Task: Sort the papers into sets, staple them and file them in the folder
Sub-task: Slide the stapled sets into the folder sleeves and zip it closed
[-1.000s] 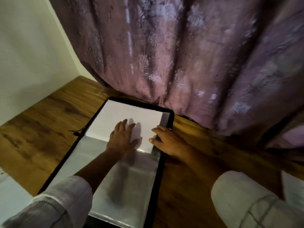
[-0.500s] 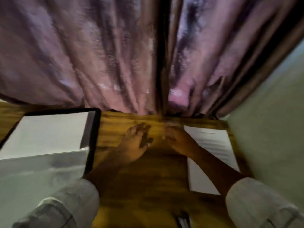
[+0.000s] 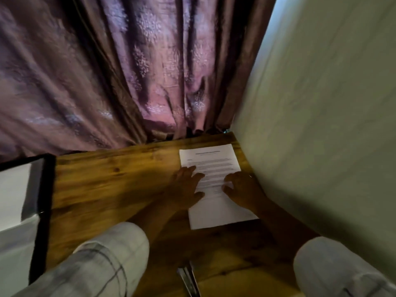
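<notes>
Both left grip [image 3: 184, 189] and right grip [image 3: 243, 189] seemingly atop papers [image 3: 214, 156]

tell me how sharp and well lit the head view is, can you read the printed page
Head view: dim and warm, slightly smeared throughout; the printed page shows text only as grey lines, unreadable; the left hand and right hand on it are dark and soft-edged; wide-angle bending curves the wall.

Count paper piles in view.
2. One printed pile beside the wall, under the left hand and right hand; one white pile in the open folder at far left. More may be hidden.
</notes>
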